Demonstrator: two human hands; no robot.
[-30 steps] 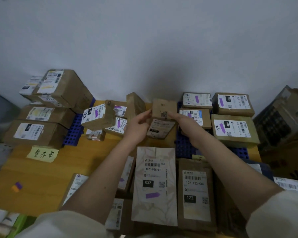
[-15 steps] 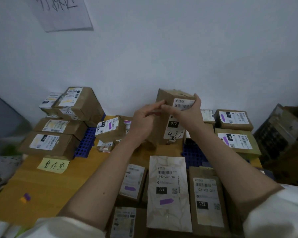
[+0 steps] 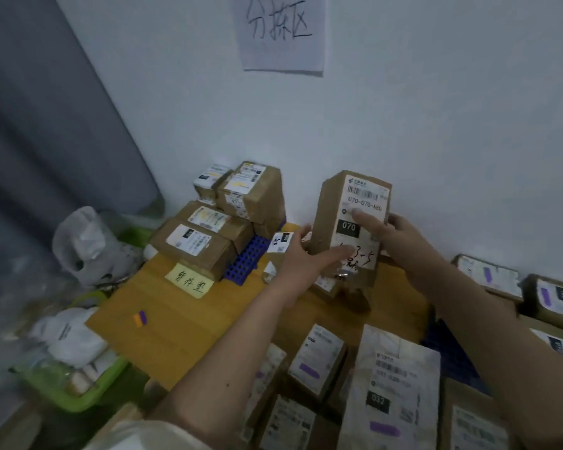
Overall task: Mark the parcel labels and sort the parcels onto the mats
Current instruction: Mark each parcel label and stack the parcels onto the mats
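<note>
Compared with half a second ago, the brown parcel (image 3: 351, 222) is held higher and nearer the camera, upright above the wooden table (image 3: 176, 319). It is gripped by the left hand (image 3: 306, 264) at its lower left edge and by the right hand (image 3: 387, 235), whose thumb is laid across the label. "070-070-A80" and "070" are printed there, with black handwriting below. A yellow note (image 3: 189, 280) with handwritten characters is seen beside the blue mat (image 3: 244, 261), and a wall sign (image 3: 281, 30) reads "分拣区".

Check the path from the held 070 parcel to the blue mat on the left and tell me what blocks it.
Nothing visible blocks it. Both hands, left hand and right hand, hold the 070 parcel above the table. The blue mat shows a bare strip beside the stacked parcels; a small labelled parcel sits close by.
</note>
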